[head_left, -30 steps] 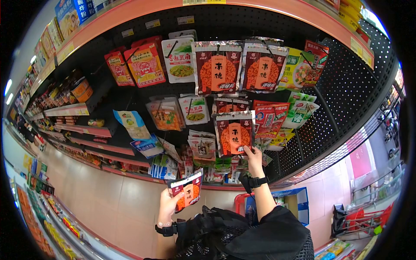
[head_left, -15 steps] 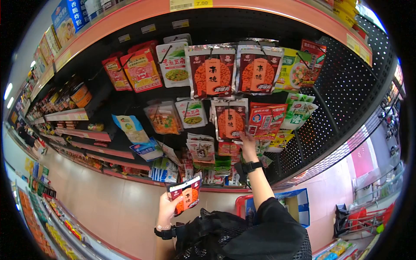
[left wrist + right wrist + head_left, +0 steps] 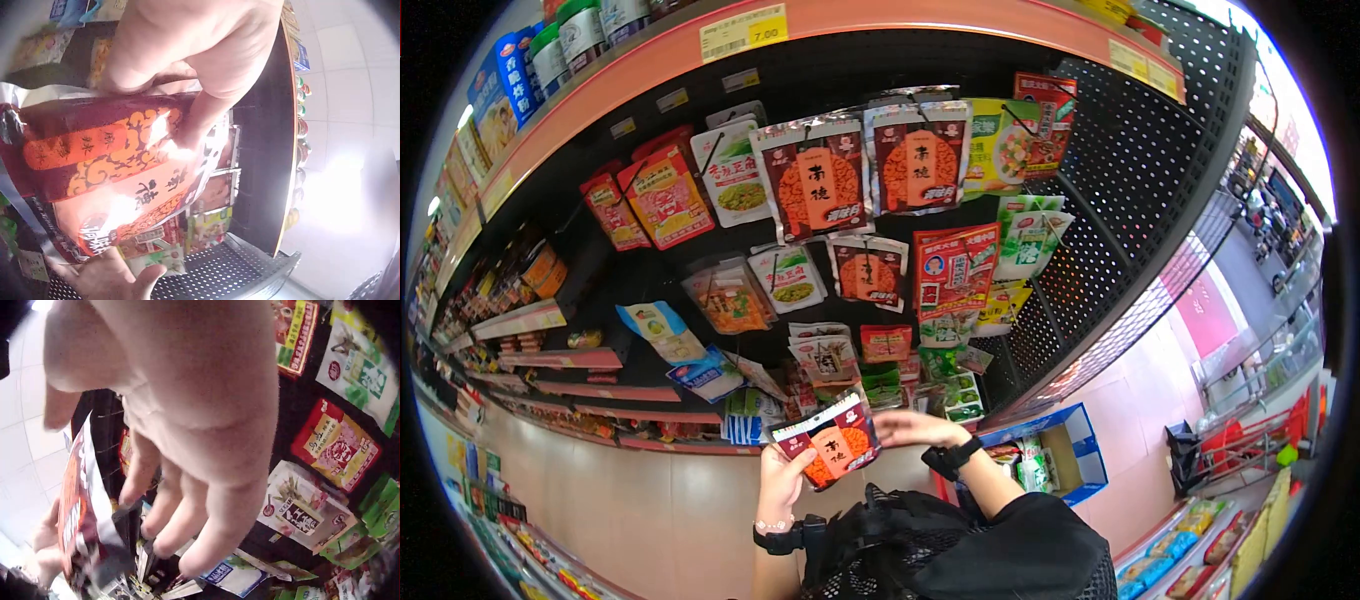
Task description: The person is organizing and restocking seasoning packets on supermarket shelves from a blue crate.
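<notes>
My left hand [image 3: 779, 482] pinches a dark red seasoning packet [image 3: 832, 452] with an orange panel, thumb across its front, below the rack. In the left wrist view this shiny packet [image 3: 119, 156] hangs from the left thumb and fingers. My right hand [image 3: 920, 430] is beside the packet's right edge, its fingers extended and loosely bent. The right wrist view shows nothing in the right hand [image 3: 194, 425], with the packet [image 3: 84, 506] to its left. Matching packets hang above: a large pair [image 3: 812, 185] on top and a smaller seasoning packet [image 3: 867, 272] in the second row.
Around them, other pouches hang on hooks, including red hotpot packets [image 3: 955, 270] and white-green bags [image 3: 735, 185]. A perforated black side panel [image 3: 1130, 170] bounds the rack at right. Below it is a blue-edged box [image 3: 1085, 455]. A shelf edge [image 3: 820, 32] with price tags runs above.
My right hand has let go of the packet at the second row, where it now hangs, and come down beside the left hand's packet. The head view has shifted right.
</notes>
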{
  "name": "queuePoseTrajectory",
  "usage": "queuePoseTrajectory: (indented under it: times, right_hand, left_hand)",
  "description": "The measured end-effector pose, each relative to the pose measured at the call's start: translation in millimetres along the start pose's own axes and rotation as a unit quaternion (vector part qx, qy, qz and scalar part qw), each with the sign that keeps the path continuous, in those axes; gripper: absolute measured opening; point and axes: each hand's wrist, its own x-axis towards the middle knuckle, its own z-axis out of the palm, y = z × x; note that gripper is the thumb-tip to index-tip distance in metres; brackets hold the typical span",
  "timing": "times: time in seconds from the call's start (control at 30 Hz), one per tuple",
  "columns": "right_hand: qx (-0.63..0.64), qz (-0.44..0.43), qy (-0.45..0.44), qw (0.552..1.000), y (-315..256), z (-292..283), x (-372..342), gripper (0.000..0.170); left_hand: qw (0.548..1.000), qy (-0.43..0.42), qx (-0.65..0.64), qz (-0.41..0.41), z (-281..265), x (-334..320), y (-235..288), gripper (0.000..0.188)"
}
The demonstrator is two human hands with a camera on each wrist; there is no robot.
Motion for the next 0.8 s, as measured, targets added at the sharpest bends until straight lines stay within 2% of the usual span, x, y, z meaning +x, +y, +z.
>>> queuePoseTrajectory:
  times: [0.07, 0.13, 0.27, 0.3, 0.33, 0.43, 0.5, 0.53, 0.57, 0.73, 0.8]
  right_hand:
    - [-0.039, 0.025, 0.002, 0.999, 6, 1, -6, 0.045]
    - [-0.073, 0.016, 0.064, 0.995, 6, 11, -21, 0.038]
    - [0.018, -0.018, 0.153, 0.988, 1, 36, -37, 0.027]
    - [-0.014, -0.002, 0.2, 0.98, 5, 42, -45, 0.023]
    - [0.085, -0.045, 0.215, 0.972, 7, 50, -46, 0.022]
    - [0.039, -0.066, 0.263, 0.962, 11, 60, -53, 0.022]
    - [0.174, -0.064, 0.331, 0.925, 0, 72, -61, 0.023]
    - [0.155, -0.097, 0.338, 0.923, 10, 69, -65, 0.024]
    - [0.146, -0.102, 0.345, 0.922, 9, 71, -70, 0.024]
    - [0.123, -0.135, 0.341, 0.922, 0, 75, -81, 0.024]
    - [0.161, -0.162, 0.369, 0.901, -7, 76, -81, 0.021]
  left_hand:
    - [1.0, -0.017, -0.023, 0.002, 12, 6, 0, 0.023]
    - [0.997, -0.03, -0.063, 0.011, 20, 9, 0, 0.024]
    - [0.997, -0.043, -0.07, -0.008, 28, 11, -6, 0.024]
    - [0.994, -0.064, -0.084, -0.029, 36, 15, -8, 0.023]
    - [0.992, -0.082, -0.089, -0.041, 35, 17, -12, 0.023]
    - [0.989, -0.097, -0.095, -0.06, 47, 20, -19, 0.022]
    - [0.988, -0.102, -0.091, -0.074, 51, 21, -25, 0.022]
    - [0.987, -0.108, -0.085, -0.08, 53, 22, -29, 0.022]
    - [0.984, -0.137, -0.072, -0.088, 51, 23, -28, 0.024]
    - [0.977, -0.175, -0.068, -0.098, 54, 13, -24, 0.03]
    - [0.973, -0.196, -0.045, -0.111, 55, 11, -23, 0.029]
